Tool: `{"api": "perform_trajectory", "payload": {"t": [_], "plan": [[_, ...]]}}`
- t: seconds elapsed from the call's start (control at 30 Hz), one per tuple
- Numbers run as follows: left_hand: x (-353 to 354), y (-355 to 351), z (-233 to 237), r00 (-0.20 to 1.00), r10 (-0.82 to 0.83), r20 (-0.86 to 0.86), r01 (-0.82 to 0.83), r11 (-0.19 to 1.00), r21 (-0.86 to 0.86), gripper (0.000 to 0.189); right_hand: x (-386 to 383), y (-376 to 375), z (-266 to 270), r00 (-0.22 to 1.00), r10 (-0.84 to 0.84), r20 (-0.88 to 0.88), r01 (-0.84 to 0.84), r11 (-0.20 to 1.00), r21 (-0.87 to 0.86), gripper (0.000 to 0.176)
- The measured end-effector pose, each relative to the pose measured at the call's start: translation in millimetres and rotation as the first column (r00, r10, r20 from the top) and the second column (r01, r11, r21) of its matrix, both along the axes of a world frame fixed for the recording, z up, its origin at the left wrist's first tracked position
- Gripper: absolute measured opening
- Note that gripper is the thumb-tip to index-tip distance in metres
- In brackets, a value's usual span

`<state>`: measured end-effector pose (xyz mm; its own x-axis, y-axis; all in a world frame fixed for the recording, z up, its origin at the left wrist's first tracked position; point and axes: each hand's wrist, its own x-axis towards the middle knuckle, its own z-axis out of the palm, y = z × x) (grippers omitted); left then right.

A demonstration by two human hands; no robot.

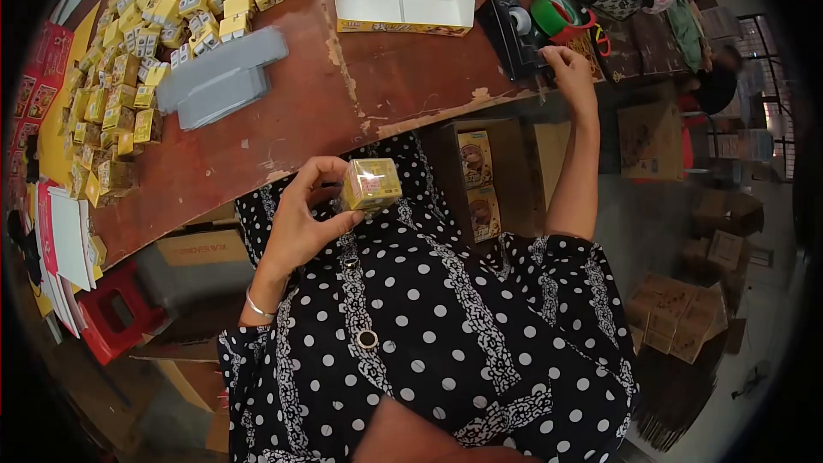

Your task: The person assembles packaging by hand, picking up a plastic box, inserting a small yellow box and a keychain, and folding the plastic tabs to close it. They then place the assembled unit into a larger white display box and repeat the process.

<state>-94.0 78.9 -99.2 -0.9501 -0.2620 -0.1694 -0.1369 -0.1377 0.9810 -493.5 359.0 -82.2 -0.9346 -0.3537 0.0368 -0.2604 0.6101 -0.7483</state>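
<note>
My left hand (302,221) grips a small yellow box (373,183) in shiny clear wrap, held in front of my body below the table edge. At the black tape dispenser (507,38), my right hand (569,77) has thumb and index finger pinched together at its front end. Whatever lies between those fingertips is too small to make out. A roll of clear tape (519,21) sits in the dispenser. Green tape (549,12) and red scissors (591,33) are just beyond it.
Many small yellow boxes (124,103) are heaped on the table's left, beside flat clear plastic sleeves (225,77). An open white tray (405,29) holds a few boxes at the back. Below the table edge stands an open carton (507,141); a red stool (120,313) is lower left.
</note>
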Motion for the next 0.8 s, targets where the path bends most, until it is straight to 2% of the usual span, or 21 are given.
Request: {"api": "perform_trajectory", "payload": {"t": [0.03, 0.17, 0.23, 0.27, 0.33, 0.37, 0.43, 0.57, 0.63, 0.67, 0.7, 0.77, 0.8], "plan": [[0, 1, 0, 1.000, -0.007, 0.014, 0.007, 1.000, -0.008, 0.052, -3, -1, 1, 0.988, -0.001, 0.151, -0.008, 0.998, 0.061, 0.027], [-1, 2, 3, 0.999, -0.013, 0.035, 0.014, 1.000, -0.022, 0.052, -15, 5, -13, 0.971, 0.059, 0.232, -0.059, 0.998, -0.008, 0.023], [-1, 2, 3, 0.999, -0.009, 0.037, 0.010, 1.000, -0.012, 0.053, -12, 4, -15, 0.958, 0.065, 0.279, -0.009, 0.980, -0.200, 0.021], [-1, 1, 3, 0.999, -0.003, 0.035, 0.003, 1.000, 0.000, 0.053, -10, 3, -16, 0.958, 0.065, 0.279, -0.008, 0.980, -0.201, 0.021], [-1, 1, 2, 0.999, -0.002, 0.037, 0.002, 1.000, 0.004, 0.053, 1, -3, -14, 0.952, -0.008, 0.306, 0.145, 0.893, -0.426, 0.022], [0, 1, 2, 0.999, -0.003, 0.041, 0.003, 1.000, 0.008, 0.053, 5, -1, -14, 0.952, -0.008, 0.307, 0.145, 0.893, -0.426, 0.022], [1, 2, 3, 0.999, 0.005, 0.040, -0.006, 1.000, 0.020, 0.053, 12, 3, -12, 0.967, -0.072, 0.246, 0.199, 0.815, -0.545, 0.024], [2, 1, 1, 0.999, 0.008, 0.033, -0.010, 0.998, 0.061, 0.052, 30, 17, -32, 0.979, -0.109, 0.171, 0.179, 0.861, -0.476, 0.025], [1, 1, -1, 1.000, 0.003, 0.023, -0.005, 0.999, 0.046, 0.052, 35, 21, -53, 0.977, -0.097, 0.192, 0.181, 0.853, -0.489, 0.023], [1, 1, -2, 1.000, 0.002, 0.014, -0.003, 1.000, 0.027, 0.052, 35, 20, -62, 0.972, -0.086, 0.217, 0.199, 0.796, -0.572, 0.021], [2, 2, -2, 1.000, 0.002, 0.015, -0.003, 1.000, 0.027, 0.052, 36, 17, -64, 0.972, -0.086, 0.218, 0.199, 0.796, -0.572, 0.021], [2, 2, 0, 1.000, 0.001, 0.022, -0.003, 0.997, 0.073, 0.053, 37, 14, -67, 0.991, -0.101, 0.091, 0.135, 0.812, -0.567, 0.021], [1, 2, 1, 1.000, 0.002, 0.019, -0.004, 0.997, 0.071, 0.053, 37, 12, -67, 0.991, -0.100, 0.089, 0.133, 0.811, -0.569, 0.021]]}}
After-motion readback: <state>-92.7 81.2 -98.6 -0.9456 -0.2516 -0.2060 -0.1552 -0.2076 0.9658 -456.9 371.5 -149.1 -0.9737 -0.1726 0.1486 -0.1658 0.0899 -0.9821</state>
